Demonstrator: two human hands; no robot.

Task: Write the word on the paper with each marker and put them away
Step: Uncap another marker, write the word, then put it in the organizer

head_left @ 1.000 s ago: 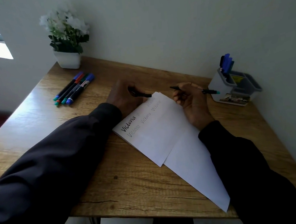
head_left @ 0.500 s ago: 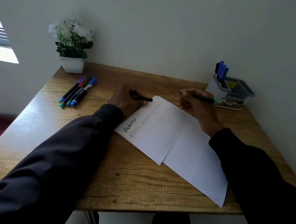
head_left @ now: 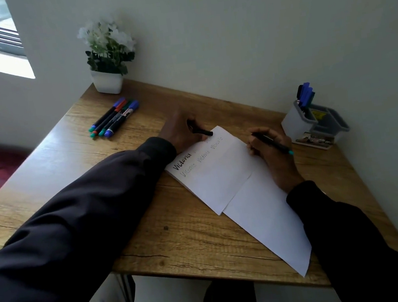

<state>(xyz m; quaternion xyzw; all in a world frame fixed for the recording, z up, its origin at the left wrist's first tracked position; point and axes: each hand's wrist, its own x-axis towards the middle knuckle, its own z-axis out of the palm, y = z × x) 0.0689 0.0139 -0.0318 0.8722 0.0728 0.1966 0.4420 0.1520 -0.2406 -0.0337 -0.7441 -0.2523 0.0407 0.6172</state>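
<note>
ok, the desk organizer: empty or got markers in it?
Not empty: blue-capped markers stand in the organizer, in its tall left compartment. Whether the lower compartments hold anything, cannot tell.

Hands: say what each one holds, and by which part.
Right hand grips a teal-ended marker by its front half, near the tip. Left hand holds a short black piece, likely the cap, by one end; the other end pokes out.
</note>
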